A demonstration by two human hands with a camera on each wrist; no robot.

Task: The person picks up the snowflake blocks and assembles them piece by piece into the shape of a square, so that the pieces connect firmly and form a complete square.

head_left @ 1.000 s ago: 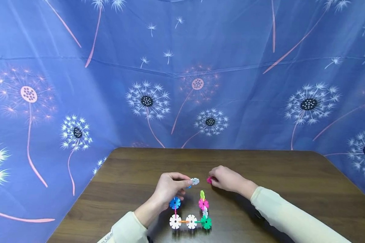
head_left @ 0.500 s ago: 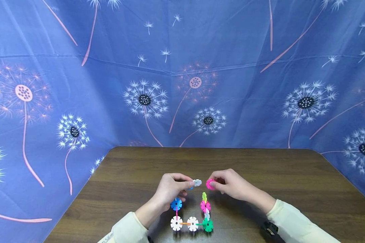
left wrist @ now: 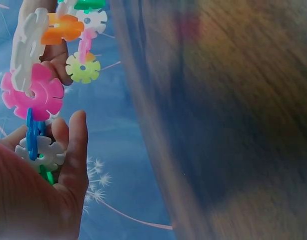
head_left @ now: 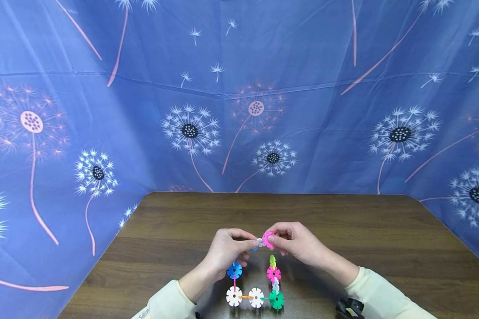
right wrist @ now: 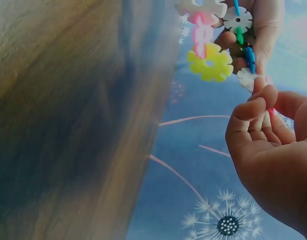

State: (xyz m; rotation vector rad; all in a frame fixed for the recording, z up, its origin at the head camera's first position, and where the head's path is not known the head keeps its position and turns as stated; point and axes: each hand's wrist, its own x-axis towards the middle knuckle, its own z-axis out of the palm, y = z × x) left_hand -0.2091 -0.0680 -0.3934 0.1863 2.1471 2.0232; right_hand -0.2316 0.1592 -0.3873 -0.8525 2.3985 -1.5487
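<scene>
A chain of notched plastic snowflake discs bends in a U over the table. In the head view its near side has a white disc, a second white disc and a green disc. A blue disc is on the left arm; a pink disc and a yellow-green disc are on the right. My left hand pinches a white disc at the chain's far left end. My right hand pinches a loose pink disc by its edge, against that white disc. Fingers partly hide where they meet.
The brown wooden table extends behind and beside the hands. A blue dandelion-print cloth hangs at its back and left. A black device sits below the right sleeve.
My right hand has turned the pink disc's face into view and brought it left to the white disc, closing the gap. My left hand shifts slightly right with the chain.
</scene>
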